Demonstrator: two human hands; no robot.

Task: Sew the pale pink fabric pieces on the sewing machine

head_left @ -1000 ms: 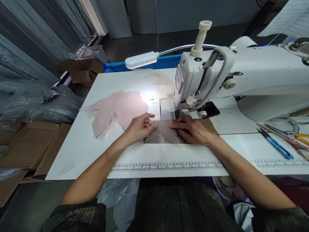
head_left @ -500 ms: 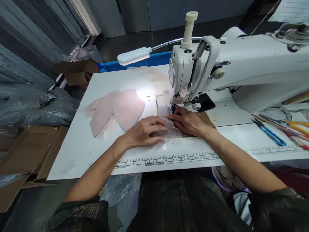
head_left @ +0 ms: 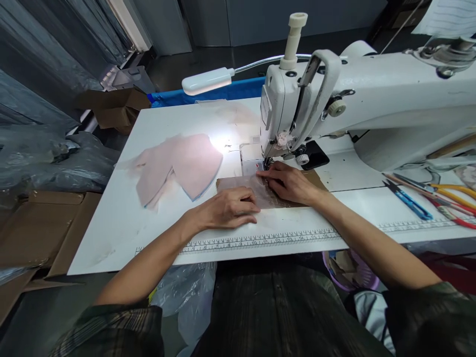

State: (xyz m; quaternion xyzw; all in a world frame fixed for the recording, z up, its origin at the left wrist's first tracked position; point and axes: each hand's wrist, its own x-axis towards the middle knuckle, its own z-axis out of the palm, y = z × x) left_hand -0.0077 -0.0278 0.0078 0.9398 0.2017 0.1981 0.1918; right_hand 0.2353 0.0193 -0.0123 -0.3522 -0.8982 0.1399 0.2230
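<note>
A small sheer pale fabric piece (head_left: 262, 191) lies over a flat brown cardboard piece (head_left: 314, 178) in front of the sewing machine (head_left: 282, 109). My right hand (head_left: 292, 183) holds the fabric beside the presser foot (head_left: 267, 162), its index finger stretched toward the needle plate and the other fingers bent. My left hand (head_left: 228, 208) rests on the left part of the fabric, fingers slightly curved and thumb apart. Pale pink fabric pieces (head_left: 191, 161) with bluish edges lie to the left. The undersides of my fingers are hidden.
Blue thread snips (head_left: 411, 201) and orange-handled scissors (head_left: 451, 193) lie at the right. A printed ruler (head_left: 253, 243) runs along the table's front edge. A lamp (head_left: 207, 81) lights the table. Cardboard boxes (head_left: 48, 228) stand at left; a purple basket (head_left: 370, 277) is below.
My left hand has shifted slightly right and toward me, lifting the fabric's left part and laying it down again. My right hand stays by the presser foot. The whole view has shifted slightly.
</note>
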